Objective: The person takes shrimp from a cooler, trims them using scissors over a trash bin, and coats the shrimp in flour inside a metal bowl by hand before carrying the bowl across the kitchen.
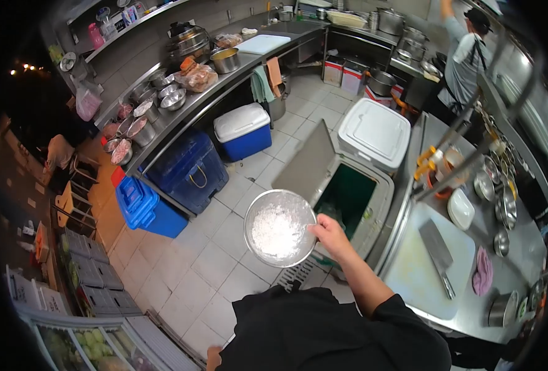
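Observation:
My right hand is closed on the rim of a round metal bowl, held out over the floor. Inside the bowl lies a heap of white, powdery stuff. Just beyond that hand stands a large grey bin or chest with its lid swung back and a dark green inside. Only a small part of my left hand shows at the bottom edge beside my black shirt; its fingers are hidden.
On the right counter lie a white cutting board, a cleaver and a pink cloth. Along the left counter stand several metal bowls. Blue coolers sit on the tiled floor. A co-worker stands at the back right.

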A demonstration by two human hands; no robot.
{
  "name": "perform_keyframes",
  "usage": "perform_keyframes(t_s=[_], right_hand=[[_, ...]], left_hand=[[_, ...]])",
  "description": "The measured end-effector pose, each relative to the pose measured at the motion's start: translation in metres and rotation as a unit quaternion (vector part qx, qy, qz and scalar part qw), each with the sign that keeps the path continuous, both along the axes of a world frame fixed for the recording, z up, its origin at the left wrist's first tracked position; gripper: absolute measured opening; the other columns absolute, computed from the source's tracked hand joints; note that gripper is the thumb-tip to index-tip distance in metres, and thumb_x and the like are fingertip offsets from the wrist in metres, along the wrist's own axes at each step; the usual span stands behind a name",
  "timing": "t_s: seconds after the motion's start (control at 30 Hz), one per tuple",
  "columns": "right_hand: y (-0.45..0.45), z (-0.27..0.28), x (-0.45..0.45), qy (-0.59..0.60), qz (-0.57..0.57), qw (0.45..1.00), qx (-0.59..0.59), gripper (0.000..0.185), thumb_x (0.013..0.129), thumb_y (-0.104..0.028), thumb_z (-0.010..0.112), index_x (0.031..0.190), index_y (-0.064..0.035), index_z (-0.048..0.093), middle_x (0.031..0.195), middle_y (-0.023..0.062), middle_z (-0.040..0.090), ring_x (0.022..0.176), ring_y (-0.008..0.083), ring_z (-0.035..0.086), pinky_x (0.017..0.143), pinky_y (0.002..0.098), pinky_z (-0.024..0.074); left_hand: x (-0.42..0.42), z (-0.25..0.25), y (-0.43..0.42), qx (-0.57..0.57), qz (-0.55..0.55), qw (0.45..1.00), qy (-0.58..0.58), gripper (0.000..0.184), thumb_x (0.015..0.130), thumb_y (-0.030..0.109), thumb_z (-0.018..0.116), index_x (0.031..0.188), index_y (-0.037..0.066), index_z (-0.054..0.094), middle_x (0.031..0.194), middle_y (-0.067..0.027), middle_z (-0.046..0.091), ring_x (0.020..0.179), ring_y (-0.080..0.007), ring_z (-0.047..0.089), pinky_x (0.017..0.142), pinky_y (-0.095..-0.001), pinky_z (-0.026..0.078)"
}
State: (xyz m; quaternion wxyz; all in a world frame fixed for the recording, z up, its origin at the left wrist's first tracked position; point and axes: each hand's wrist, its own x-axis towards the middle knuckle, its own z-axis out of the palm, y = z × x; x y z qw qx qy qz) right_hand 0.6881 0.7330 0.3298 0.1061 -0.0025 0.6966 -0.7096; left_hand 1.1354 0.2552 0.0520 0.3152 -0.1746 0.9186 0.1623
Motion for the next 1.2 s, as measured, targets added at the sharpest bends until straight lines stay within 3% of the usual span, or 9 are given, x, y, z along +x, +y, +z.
perform_keyframes(t_s=[0.07,0.23,0.47,0.53,0.6,0.63,0.83,1.07,1.2], right_hand=[[-0.019,0.002,-0.061,0.015,-0.012,1.0,0.003,0.011,0.087,-0.013,0.062,0.081,-0.0061,0.057,0.073,-0.0045,0.052,0.067,0.0057,0.046,0.059,0.0235,0.0377],[-0.08,0.026,-0.189,0.035,-0.1,0.993,0.042,0.021,0.086,-0.016,0.062,0.073,-0.0058,0.049,0.066,-0.004,0.044,0.062,0.0058,0.042,0.055,0.0246,0.0359],[-0.126,0.035,-0.332,0.004,-0.199,0.976,0.084,0.025,0.085,-0.015,0.062,0.071,-0.0074,0.043,0.067,-0.0013,0.045,0.06,0.0095,0.046,0.053,0.0284,0.0403],[-0.128,0.039,-0.359,0.001,-0.23,0.966,0.115,0.024,0.085,-0.015,0.062,0.071,-0.0072,0.044,0.067,-0.001,0.045,0.06,0.0099,0.047,0.053,0.0284,0.0411],[-0.118,0.033,-0.387,-0.006,-0.247,0.961,0.124,0.024,0.085,-0.015,0.062,0.071,-0.007,0.044,0.066,-0.001,0.045,0.06,0.0096,0.047,0.053,0.028,0.0421],[-0.112,0.028,-0.401,-0.021,-0.248,0.959,0.135,0.023,0.085,-0.016,0.062,0.071,-0.0069,0.045,0.066,-0.0011,0.045,0.06,0.0094,0.047,0.053,0.0281,0.042],[-0.066,0.016,-0.516,-0.075,-0.22,0.957,0.175,0.023,0.085,-0.018,0.061,0.073,-0.0041,0.047,0.065,-0.0003,0.048,0.06,0.0087,0.048,0.055,0.028,0.0417],[0.004,-0.024,-0.72,-0.046,-0.138,0.94,0.309,0.028,0.083,-0.029,0.063,0.088,-0.0017,0.06,0.074,0.0138,0.062,0.069,0.0246,0.06,0.064,0.0373,0.0462],[0.02,0.01,-0.836,-0.058,-0.091,0.935,0.339,0.033,0.088,-0.035,0.062,0.088,-0.002,0.06,0.072,0.0131,0.063,0.068,0.0226,0.062,0.063,0.0363,0.048]], left_hand=[[-0.016,0.008,-0.017,0.018,0.068,0.988,-0.135,0.031,0.086,0.031,0.054,0.08,0.005,0.07,0.084,-0.0182,0.068,0.083,-0.0326,0.066,0.076,-0.0472,0.051],[-0.151,-0.027,-0.081,0.063,0.099,0.973,-0.201,0.033,0.088,0.032,0.052,0.08,0.004,0.068,0.074,-0.0169,0.066,0.073,-0.0304,0.065,0.068,-0.0465,0.051],[-0.581,-0.055,-0.212,0.102,0.145,0.984,0.006,0.037,0.09,0.034,0.049,0.082,0.002,0.065,0.061,-0.0151,0.062,0.057,-0.0275,0.063,0.057,-0.0456,0.05],[-0.736,0.049,-0.172,0.329,0.237,0.907,0.117,0.023,0.088,0.025,0.056,0.083,0.003,0.062,0.069,-0.0076,0.061,0.056,-0.0169,0.06,0.049,-0.0309,0.047],[-0.86,0.144,-0.106,0.435,0.144,0.87,0.18,0.021,0.092,0.024,0.059,0.094,0.004,0.063,0.082,-0.0046,0.063,0.066,-0.0139,0.063,0.056,-0.0254,0.048],[-0.908,0.177,-0.075,0.448,0.073,0.876,0.165,0.025,0.095,0.027,0.057,0.104,0.004,0.063,0.094,-0.0059,0.068,0.073,-0.0159,0.065,0.063,-0.0265,0.051],[-1.068,0.299,0.112,0.513,-0.125,0.847,0.065,0.031,0.098,0.031,0.054,0.104,0.001,0.061,0.097,-0.0078,0.067,0.075,-0.015,0.065,0.065,-0.0275,0.053],[-1.248,0.271,0.19,0.544,-0.05,0.837,0.035,0.02,0.093,0.018,0.06,0.087,0.0,0.053,0.083,-0.0117,0.064,0.069,-0.0177,0.067,0.055,-0.0313,0.056],[-1.338,0.258,0.203,0.582,0.032,0.811,0.052,0.022,0.093,0.015,0.057,0.078,0.005,0.046,0.08,-0.0107,0.062,0.067,-0.019,0.066,0.057,-0.0342,0.058]])
